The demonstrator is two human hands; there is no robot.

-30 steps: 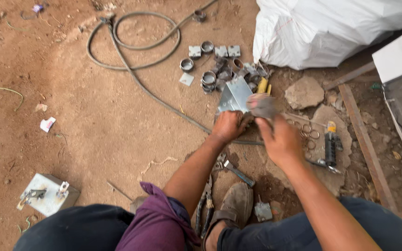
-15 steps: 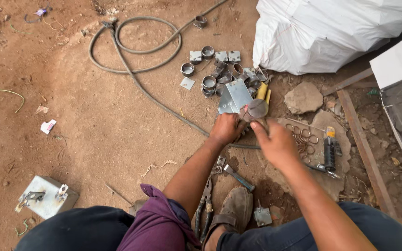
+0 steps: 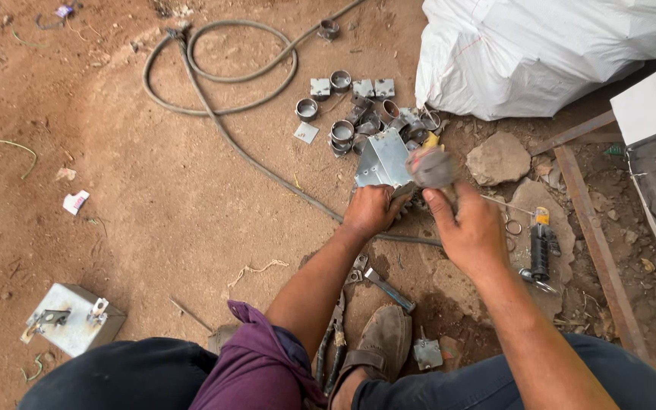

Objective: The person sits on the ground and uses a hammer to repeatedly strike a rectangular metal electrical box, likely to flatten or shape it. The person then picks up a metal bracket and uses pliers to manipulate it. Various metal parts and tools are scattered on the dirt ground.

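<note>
My left hand [image 3: 372, 209] grips the near edge of a folded grey sheet-metal box [image 3: 383, 159] standing on the dirt. My right hand [image 3: 468, 228] is closed around a handle whose blurred grey hammer head [image 3: 430, 167] hovers at the box's right side. Behind the box lies a heap of short metal rings and small square plates [image 3: 358, 114]. A small hammer [image 3: 389, 288] and pliers [image 3: 333, 342] lie on the ground between my forearms, near my sandalled foot [image 3: 381, 345].
A grey hose [image 3: 229, 106] loops across the dirt at the back. A white sack [image 3: 540, 53] stands at the top right, flat stones [image 3: 499, 158] beside it, a rusty bar [image 3: 597, 250] to the right. Another metal box [image 3: 70, 319] sits at the lower left.
The hammer head has stayed near the box's right edge with small shifts; both hands remain at the box. The view has shifted slightly.
</note>
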